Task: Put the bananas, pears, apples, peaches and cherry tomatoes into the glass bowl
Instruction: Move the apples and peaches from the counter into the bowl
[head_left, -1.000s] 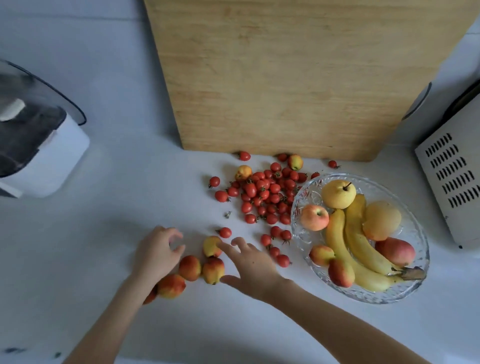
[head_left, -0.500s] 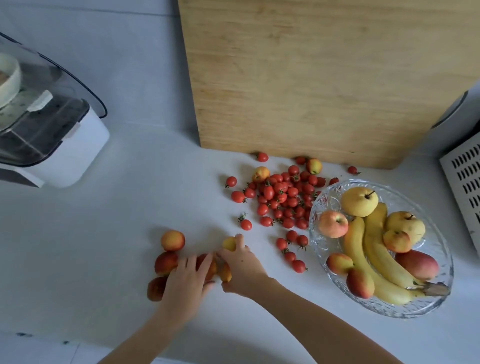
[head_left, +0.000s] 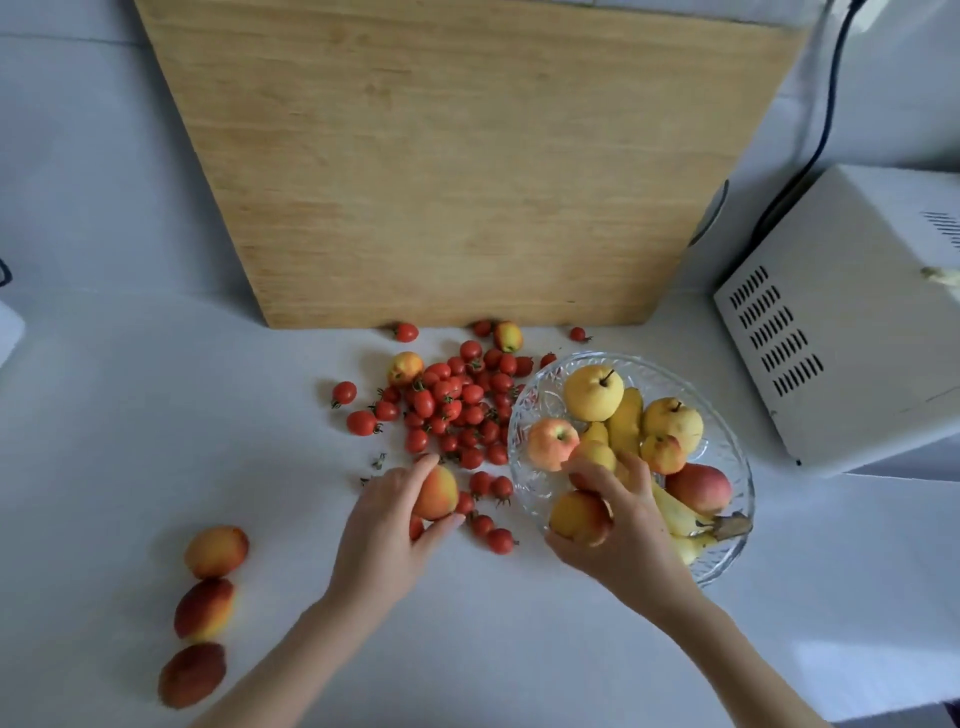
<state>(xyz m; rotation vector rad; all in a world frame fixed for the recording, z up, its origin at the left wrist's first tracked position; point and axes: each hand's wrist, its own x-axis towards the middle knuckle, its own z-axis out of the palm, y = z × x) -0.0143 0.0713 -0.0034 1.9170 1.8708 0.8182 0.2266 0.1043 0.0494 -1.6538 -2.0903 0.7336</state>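
Note:
The glass bowl (head_left: 727, 457) at the right holds bananas (head_left: 626, 421), two yellow pears (head_left: 593, 392), an apple (head_left: 551, 443) and peaches. My right hand (head_left: 623, 535) reaches over the bowl's near rim, shut on two peaches (head_left: 579, 517). My left hand (head_left: 387, 525) grips another peach (head_left: 436, 493) above the table, just left of the bowl. Three more peaches (head_left: 216, 552) lie in a column at the lower left. Several cherry tomatoes (head_left: 457, 405) and two small peaches (head_left: 405, 367) are scattered left of the bowl.
A large wooden cutting board (head_left: 447, 156) leans against the back wall behind the tomatoes. A white vented appliance (head_left: 831, 322) with a black cable stands right of the bowl. A white object's corner (head_left: 8, 327) shows at the left edge.
Both hands lifted peaches from the cluster at the left and carried them right; the right hand now reaches into the bowl, the left trails beside it. The camera view shifted right.

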